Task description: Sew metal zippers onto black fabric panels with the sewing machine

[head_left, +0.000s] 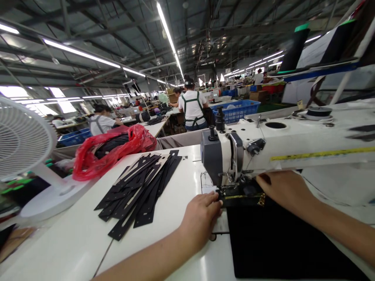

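Note:
A white and grey sewing machine (213,156) stands over a black fabric panel (272,246) with a gold-toothed zipper (237,197) along its upper edge. The zipper's gold pull hangs at its right end. My left hand (202,214) is closed at the left end of the zipper edge, fingers bent together on the black fabric. On the other side of the needle, my right hand (283,191) has its fingers pinched at the black fabric close to the presser foot. Its fingertips are partly hidden by the machine's parts and the fabric.
A pile of black slotted strips (140,187) lies on the white table (73,242) to the left. Behind it is a red plastic bag (140,136) with dark material. A white fan (52,179) stands far left. Beyond are a blue crate (240,111) and several people at work.

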Motion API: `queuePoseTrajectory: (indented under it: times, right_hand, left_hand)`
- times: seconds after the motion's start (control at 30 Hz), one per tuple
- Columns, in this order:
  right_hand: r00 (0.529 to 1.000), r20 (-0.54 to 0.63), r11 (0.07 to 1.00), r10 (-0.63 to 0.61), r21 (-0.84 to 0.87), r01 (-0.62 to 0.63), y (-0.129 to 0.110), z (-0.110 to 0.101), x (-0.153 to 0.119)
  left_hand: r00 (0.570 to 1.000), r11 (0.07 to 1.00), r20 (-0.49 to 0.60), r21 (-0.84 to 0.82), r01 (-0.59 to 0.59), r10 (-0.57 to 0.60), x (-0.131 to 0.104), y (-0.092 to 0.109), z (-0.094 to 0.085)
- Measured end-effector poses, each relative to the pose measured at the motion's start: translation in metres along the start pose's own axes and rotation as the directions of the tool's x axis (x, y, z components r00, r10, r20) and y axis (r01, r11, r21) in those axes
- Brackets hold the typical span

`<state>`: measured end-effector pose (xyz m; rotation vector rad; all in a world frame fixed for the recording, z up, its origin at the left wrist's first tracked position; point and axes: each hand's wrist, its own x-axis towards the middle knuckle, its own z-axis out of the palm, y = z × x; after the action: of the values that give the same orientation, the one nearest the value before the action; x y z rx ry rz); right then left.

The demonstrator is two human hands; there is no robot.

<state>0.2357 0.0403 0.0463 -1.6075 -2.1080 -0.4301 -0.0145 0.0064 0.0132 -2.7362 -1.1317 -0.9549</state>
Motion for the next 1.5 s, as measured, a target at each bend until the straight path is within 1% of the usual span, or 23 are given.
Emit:
queuePoseTrajectory:
  times: [0.03, 0.1, 0.17, 0.2, 0.3, 0.37, 0.47, 0.57, 0.77, 1.0, 1.1, 1.2, 1.4, 1.5]
  right_hand:
    - [0.999, 0.008, 0.999, -0.045, -0.006, 0.045, -0.008, -0.002, -0.007]
    - [0.985, -0.014, 0.985, -0.173, 0.002, 0.174, -0.026, -0.002, -0.019]
    - [0.949, -0.074, 0.949, -0.306, 0.056, 0.31, -0.043, 0.004, -0.028]
    - [0.93, -0.103, 0.928, -0.353, 0.09, 0.362, -0.049, 0.008, -0.031]
    - [0.903, -0.123, 0.884, -0.411, 0.19, 0.428, -0.058, 0.02, -0.032]
    - [0.913, -0.091, 0.879, -0.397, 0.247, 0.407, -0.057, 0.024, -0.028]
    - [0.946, -0.016, 0.897, -0.323, 0.315, 0.311, -0.051, 0.026, -0.02]
    - [0.966, 0.017, 0.921, -0.26, 0.306, 0.242, -0.047, 0.029, -0.012]
    - [0.979, 0.034, 0.941, -0.201, 0.284, 0.183, -0.047, 0.036, -0.009]
    - [0.981, 0.083, 0.954, -0.174, 0.26, 0.147, -0.05, 0.041, -0.009]
    - [0.984, 0.084, 0.965, -0.16, 0.221, 0.138, -0.054, 0.038, -0.011]
    - [0.986, 0.081, 0.977, -0.144, 0.172, 0.129, -0.06, 0.034, -0.013]
    - [0.992, 0.037, 0.989, -0.119, 0.09, 0.115, -0.068, 0.026, -0.017]
    - [0.983, -0.001, 0.978, -0.181, 0.109, 0.18, -0.068, 0.023, -0.023]
  left_hand:
    - [1.0, 0.999, 0.005, 0.027, -0.024, 0.024, 0.001, -0.002, 0.002]
    - [0.998, 0.996, 0.021, 0.072, -0.059, 0.058, 0.002, -0.003, 0.006]
    - [0.996, 0.991, 0.039, 0.105, -0.085, 0.081, 0.003, -0.001, 0.008]
    - [0.995, 0.989, 0.043, 0.117, -0.094, 0.089, 0.002, -0.001, 0.009]
    - [0.994, 0.985, 0.036, 0.138, -0.107, 0.103, 0.001, -0.001, 0.009]
    - [0.992, 0.983, 0.034, 0.14, -0.122, 0.118, 0.001, -0.001, 0.009]
    - [0.989, 0.98, 0.042, 0.134, -0.148, 0.143, 0.003, -0.002, 0.007]
    - [0.989, 0.982, 0.047, 0.124, -0.146, 0.141, 0.004, -0.001, 0.005]
    - [0.99, 0.986, 0.065, 0.109, -0.129, 0.123, 0.004, -0.001, 0.004]
    - [0.987, 0.981, 0.032, 0.116, -0.157, 0.154, 0.004, -0.003, 0.005]
    - [0.985, 0.98, 0.028, 0.099, -0.175, 0.173, 0.005, -0.003, 0.006]
    - [0.981, 0.979, 0.046, 0.065, -0.194, 0.191, 0.005, -0.004, 0.007]
    - [0.978, 0.98, 0.113, 0.075, -0.187, 0.178, 0.007, -0.001, 0.006]
    - [0.975, 0.975, 0.104, 0.089, -0.204, 0.195, 0.009, 0.002, 0.004]
